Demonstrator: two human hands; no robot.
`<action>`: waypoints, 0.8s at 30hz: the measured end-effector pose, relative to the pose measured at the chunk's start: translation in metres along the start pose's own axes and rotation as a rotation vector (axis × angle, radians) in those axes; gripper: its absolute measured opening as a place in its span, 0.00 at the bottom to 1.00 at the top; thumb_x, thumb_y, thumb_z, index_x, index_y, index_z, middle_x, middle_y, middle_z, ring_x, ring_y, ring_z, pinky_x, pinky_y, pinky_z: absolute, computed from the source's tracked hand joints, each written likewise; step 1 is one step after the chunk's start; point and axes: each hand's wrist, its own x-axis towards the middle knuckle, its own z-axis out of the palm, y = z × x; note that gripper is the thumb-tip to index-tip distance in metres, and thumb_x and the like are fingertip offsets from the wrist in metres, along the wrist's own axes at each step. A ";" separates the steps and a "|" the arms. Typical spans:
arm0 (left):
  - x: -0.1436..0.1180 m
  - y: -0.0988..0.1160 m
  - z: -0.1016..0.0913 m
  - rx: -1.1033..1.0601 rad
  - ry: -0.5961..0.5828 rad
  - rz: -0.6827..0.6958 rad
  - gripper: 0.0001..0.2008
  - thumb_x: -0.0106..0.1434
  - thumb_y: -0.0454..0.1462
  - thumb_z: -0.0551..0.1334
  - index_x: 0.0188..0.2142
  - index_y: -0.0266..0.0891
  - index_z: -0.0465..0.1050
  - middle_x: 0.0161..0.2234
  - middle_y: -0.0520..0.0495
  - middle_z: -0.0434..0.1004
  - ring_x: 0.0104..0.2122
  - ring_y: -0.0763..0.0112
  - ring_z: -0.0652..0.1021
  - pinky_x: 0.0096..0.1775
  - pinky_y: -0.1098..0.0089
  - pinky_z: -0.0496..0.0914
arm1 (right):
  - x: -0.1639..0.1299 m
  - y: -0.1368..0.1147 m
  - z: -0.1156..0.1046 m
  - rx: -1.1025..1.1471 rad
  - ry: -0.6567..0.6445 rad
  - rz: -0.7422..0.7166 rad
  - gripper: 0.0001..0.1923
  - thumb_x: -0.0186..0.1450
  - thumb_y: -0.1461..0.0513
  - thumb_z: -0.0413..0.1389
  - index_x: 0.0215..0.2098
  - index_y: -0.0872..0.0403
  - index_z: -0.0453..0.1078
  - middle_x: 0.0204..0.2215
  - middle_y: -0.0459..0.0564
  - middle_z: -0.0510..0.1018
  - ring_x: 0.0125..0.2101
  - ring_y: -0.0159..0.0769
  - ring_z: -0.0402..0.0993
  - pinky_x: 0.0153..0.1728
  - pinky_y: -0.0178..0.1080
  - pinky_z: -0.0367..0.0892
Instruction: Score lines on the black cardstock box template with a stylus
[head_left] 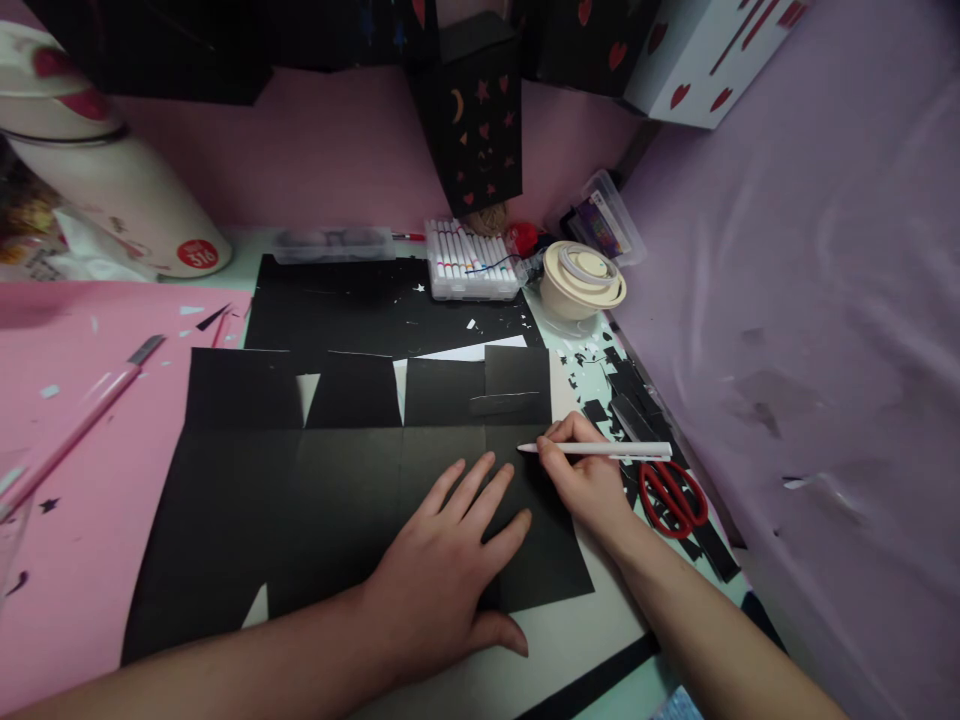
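Pink knife (82, 415) lies well left of black card (330, 490), on pink mat. Left hand (450, 570) flat, fingers spread, pressing card near its right part. Right hand (589, 475) pinches white pen (600, 449), tip touching card's right edge. Risk: card slides if press eases, line wanders. Red scissors (673, 497) and scraps just right of card crowd pen hand; open room left of card.

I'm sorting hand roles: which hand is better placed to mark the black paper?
Right hand: it grips the white pencil, tip at the black paper. The left hand lies flat, pinning the sheet.
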 end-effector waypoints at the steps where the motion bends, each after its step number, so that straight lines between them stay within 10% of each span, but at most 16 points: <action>1: 0.000 0.000 -0.001 0.000 -0.005 -0.002 0.45 0.55 0.67 0.54 0.63 0.43 0.60 0.67 0.36 0.50 0.67 0.43 0.49 0.63 0.45 0.46 | 0.000 0.000 0.000 -0.001 -0.004 0.005 0.11 0.63 0.63 0.56 0.25 0.50 0.60 0.23 0.42 0.69 0.26 0.32 0.65 0.30 0.36 0.61; 17: 0.000 0.001 -0.001 0.003 -0.007 0.004 0.45 0.55 0.67 0.53 0.63 0.43 0.60 0.67 0.35 0.50 0.67 0.43 0.49 0.63 0.45 0.45 | -0.001 -0.002 0.001 -0.039 -0.003 0.020 0.11 0.63 0.61 0.57 0.25 0.51 0.62 0.22 0.42 0.71 0.26 0.33 0.68 0.31 0.37 0.63; 24: 0.000 0.000 -0.001 -0.006 0.004 0.001 0.45 0.55 0.67 0.54 0.62 0.44 0.61 0.68 0.36 0.49 0.67 0.44 0.48 0.63 0.46 0.45 | 0.005 -0.005 -0.002 0.250 0.257 0.040 0.11 0.63 0.60 0.56 0.26 0.50 0.59 0.20 0.40 0.68 0.22 0.30 0.64 0.26 0.35 0.60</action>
